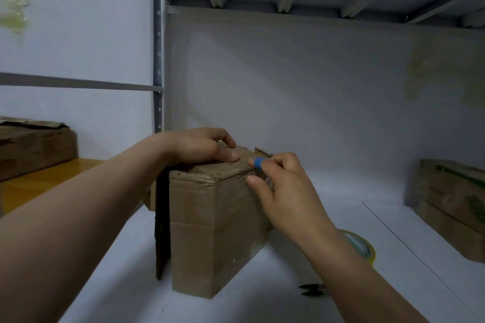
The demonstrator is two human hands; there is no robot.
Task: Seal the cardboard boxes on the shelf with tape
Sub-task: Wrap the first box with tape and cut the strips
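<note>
Left hand (202, 145) atop closed cardboard box (210, 231)

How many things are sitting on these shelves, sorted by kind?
Cardboard boxes: 4, the right two apparently stacked
Yellow tape roll: 1
Small black scissors: 1, partly hidden by the arm
Total: 6

On white shelf (341, 204): cardboard box (210, 231) mid, yellow tape roll (364, 249) just right, small black tool (311, 290) near front, stacked boxes (451, 204) far right.
</note>
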